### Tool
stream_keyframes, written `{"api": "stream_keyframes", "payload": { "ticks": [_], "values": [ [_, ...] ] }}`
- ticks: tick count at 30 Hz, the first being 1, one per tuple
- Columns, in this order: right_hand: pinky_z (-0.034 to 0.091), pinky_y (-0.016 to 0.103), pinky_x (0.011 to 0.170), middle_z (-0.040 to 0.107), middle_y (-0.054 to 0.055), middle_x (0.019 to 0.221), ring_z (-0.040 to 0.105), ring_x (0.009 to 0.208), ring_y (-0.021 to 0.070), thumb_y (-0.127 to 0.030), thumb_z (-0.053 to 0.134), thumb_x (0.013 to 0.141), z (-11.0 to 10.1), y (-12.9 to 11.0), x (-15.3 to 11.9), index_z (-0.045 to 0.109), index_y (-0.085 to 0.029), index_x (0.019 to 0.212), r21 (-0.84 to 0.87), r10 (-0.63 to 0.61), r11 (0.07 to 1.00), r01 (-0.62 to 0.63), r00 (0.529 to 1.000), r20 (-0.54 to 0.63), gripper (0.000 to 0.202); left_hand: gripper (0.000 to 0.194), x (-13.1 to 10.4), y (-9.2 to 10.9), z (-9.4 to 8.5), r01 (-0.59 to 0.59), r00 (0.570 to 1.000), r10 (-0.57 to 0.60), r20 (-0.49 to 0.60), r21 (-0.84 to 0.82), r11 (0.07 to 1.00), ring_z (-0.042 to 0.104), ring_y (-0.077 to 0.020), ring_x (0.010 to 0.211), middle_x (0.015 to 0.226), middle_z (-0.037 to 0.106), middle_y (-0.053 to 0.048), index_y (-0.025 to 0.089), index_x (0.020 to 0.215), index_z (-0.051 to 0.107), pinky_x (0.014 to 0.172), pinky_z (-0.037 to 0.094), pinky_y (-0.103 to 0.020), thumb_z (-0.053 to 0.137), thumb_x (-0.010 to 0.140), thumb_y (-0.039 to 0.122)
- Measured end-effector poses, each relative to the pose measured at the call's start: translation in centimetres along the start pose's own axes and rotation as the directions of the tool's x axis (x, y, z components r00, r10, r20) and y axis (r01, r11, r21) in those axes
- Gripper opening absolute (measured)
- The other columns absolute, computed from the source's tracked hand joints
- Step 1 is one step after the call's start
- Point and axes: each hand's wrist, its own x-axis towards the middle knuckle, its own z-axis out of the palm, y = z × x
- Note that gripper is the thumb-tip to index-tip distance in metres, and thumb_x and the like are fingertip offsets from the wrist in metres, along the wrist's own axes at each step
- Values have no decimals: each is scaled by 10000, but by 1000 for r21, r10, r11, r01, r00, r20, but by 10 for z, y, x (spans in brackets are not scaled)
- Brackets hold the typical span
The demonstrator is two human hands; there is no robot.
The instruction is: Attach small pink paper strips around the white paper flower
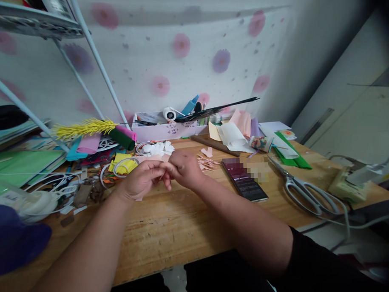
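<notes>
The left hand [143, 178] and right hand [185, 167] are meeting over the wooden table [172, 232], fingers curled, pinching a small pink paper piece [166, 169] between them. Light fingertip pressure, I'd judge, is keeping it from creasing; pink scraps [206, 161] are lying nearby.

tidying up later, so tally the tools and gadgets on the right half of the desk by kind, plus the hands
scissors: 1
phone: 1
tape roll: 1
glue gun: 1
hands: 2, left hand and right hand, fingertips together over a small pink paper piece
total: 6, not counting the pink paper scraps, too many and too small to count
</notes>
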Motion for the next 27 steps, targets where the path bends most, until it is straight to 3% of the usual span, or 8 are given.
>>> {"api": "stream_keyframes", "payload": {
  "ticks": [3, 5, 9, 14, 17, 22, 27],
  "values": [
    [283, 228, 599, 472, 26, 593, 408, 615, 108, -431, 346, 817, 0, 1, -2, 474, -160, 542, -6, 52, 999, -52, 999, -17, 407, 182, 2, -3, 4, -24, 993, 31, -116, 61, 998, 538, -132, 559, 618, 593, -45, 128, 736, 609, 533, 390, -250, 505, 706, 275],
    [284, 219, 585, 485, 17, 612, 413, 610, 100, -454, 344, 810, 2, 5, -3, 492, -162, 591, 51, 169, 984, -170, 985, 17, 394, 154, 5, -7, 5, -4, 969, 50, -240, 191, 982, 507, -112, 531, 626, 588, -27, 149, 726, 604, 496, 370, -229, 516, 702, 273],
    [268, 198, 528, 485, -10, 598, 411, 566, 82, -540, 344, 769, 12, 14, -4, 512, -159, 650, 173, 424, 880, -442, 896, 134, 434, 139, 10, -15, 0, 69, 903, 141, -406, 460, 885, 445, -91, 446, 516, 529, 23, 184, 715, 601, 450, 330, -208, 501, 705, 280],
    [270, 198, 493, 419, -29, 494, 385, 495, 72, -533, 349, 755, 18, 14, -1, 469, -150, 529, 382, 473, 737, -558, 829, 300, 460, 159, 11, -15, -3, 68, 881, 313, -355, 751, 657, 483, -105, 543, 563, 562, 17, 187, 653, 596, 515, 341, -206, 465, 709, 256],
    [278, 195, 484, 410, -39, 490, 363, 479, 66, -471, 393, 749, 18, 9, 2, 444, -153, 524, 492, 485, 641, -588, 808, 334, 393, 176, 11, -14, -3, 64, 885, 340, -319, 806, 589, 479, -102, 559, 582, 565, 17, 182, 634, 589, 533, 340, -207, 450, 712, 257],
    [299, 198, 529, 414, -39, 536, 370, 526, 70, -377, 401, 762, 15, 6, 4, 445, -151, 564, 496, 489, 645, -581, 813, 316, 304, 164, 11, -13, -2, 109, 900, 216, -379, 675, 730, 473, -104, 530, 555, 552, 15, 178, 642, 578, 486, 338, -205, 477, 705, 290],
    [308, 199, 570, 428, -35, 587, 382, 574, 74, -307, 391, 773, 10, 6, 4, 426, -155, 605, 425, 391, 749, -508, 857, 336, 229, 125, 9, -12, -1, 123, 911, 32, -412, 345, 931, 456, -90, 457, 528, 536, 18, 179, 593, 552, 427, 334, -203, 561, 652, 288]
  ]
}}
